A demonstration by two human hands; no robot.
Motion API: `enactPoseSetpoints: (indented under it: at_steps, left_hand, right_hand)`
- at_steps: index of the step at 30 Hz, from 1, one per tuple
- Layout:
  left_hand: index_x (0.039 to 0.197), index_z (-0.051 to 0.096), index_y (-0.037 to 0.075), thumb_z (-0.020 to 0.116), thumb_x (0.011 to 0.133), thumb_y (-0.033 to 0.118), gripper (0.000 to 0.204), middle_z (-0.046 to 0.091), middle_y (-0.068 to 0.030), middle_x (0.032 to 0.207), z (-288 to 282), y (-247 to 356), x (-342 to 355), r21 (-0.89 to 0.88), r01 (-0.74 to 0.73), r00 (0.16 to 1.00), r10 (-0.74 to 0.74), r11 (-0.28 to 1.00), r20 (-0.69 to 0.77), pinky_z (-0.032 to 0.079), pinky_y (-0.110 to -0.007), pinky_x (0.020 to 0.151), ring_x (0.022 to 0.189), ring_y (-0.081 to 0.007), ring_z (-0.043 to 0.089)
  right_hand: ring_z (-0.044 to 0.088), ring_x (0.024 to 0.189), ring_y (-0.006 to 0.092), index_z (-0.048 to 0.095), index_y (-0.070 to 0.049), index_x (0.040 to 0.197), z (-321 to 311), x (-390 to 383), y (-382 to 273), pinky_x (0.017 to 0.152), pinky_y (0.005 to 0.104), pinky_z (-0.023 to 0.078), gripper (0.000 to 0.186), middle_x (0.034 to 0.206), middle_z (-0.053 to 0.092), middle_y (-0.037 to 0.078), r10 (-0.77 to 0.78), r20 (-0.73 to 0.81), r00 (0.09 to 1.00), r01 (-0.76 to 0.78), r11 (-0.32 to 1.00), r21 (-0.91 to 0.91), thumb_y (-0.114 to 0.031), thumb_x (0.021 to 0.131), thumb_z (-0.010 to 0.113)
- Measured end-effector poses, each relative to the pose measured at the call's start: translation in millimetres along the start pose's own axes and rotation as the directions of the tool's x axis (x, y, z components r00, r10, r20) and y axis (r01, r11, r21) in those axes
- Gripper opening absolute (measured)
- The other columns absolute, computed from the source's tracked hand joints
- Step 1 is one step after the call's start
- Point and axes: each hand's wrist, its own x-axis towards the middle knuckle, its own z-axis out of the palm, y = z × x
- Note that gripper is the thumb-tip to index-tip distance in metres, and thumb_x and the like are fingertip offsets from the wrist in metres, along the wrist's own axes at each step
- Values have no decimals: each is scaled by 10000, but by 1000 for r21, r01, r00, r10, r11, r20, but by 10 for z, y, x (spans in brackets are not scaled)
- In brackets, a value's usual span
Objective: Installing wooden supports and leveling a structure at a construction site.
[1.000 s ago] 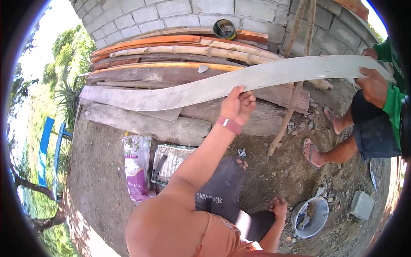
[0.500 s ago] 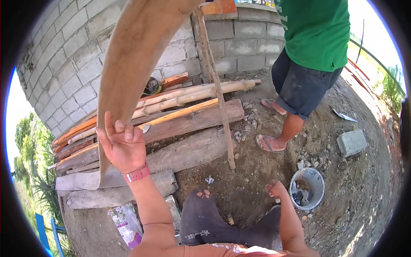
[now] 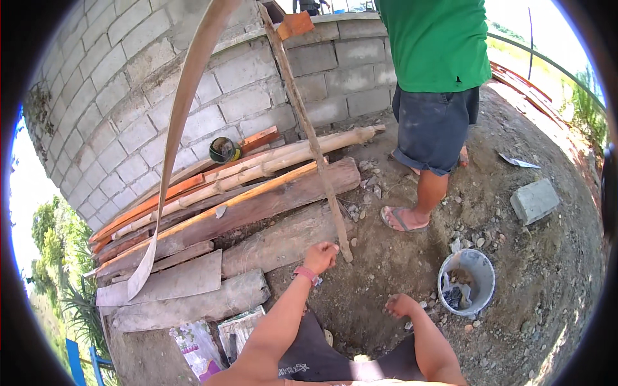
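My left hand (image 3: 320, 257) hangs with curled fingers near the foot of a leaning wooden pole (image 3: 322, 180), nothing visible in it. My right hand (image 3: 400, 307) is low beside a grey bucket (image 3: 470, 283) with debris in it, its fingers loosely bent and apart, empty. A long, thin, flexible board (image 3: 177, 128) rises from the lumber pile beyond the top edge, away from both hands. A person in a green shirt (image 3: 431, 45) and dark shorts stands ahead on the right, hands out of view.
Lumber and bamboo (image 3: 257, 168) lie along a block wall (image 3: 122, 96), with a small dark bucket (image 3: 224, 150) behind. A loose concrete block (image 3: 534, 202) is at right. A printed sack (image 3: 196, 350) and a tray (image 3: 239, 331) lie near my legs. Another figure (image 3: 307, 6) shows beyond the wall.
My left hand has let go of the board, dropped rightward and curled. The board has swung upright. The person in green has moved with it and now stands side-on, upper body mostly out of view.
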Motion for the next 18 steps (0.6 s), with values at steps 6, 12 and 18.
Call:
enactPoseSetpoints:
  at_steps: [6,12,18]
  left_hand:
    - [915,585,13,567,789,301,315,594,-58,691,385,-243,-137,453,-93,838,-176,887,516,460,-300,554,550,-143,570]
    - [884,595,24,560,778,337,333,605,-99,656,443,-302,-27,593,-232,772,-225,771,595,456,-313,531,532,-183,591]
    - [888,586,25,566,782,326,320,574,-73,607,349,-300,21,566,-108,830,-240,818,504,448,-310,480,500,-174,571]
  right_hand:
    - [536,514,133,562,8,948,-154,-451,-400,452,268,456,229,669,579,68,241,-231,943,-95,858,505,-168,801,558]
    - [509,477,131,554,24,923,-178,-392,-319,430,266,448,223,659,565,64,306,-273,912,-134,852,506,-164,803,550]
    - [533,490,142,559,18,954,-186,-310,-315,440,271,462,212,665,578,80,295,-185,937,-168,848,503,-137,810,535]
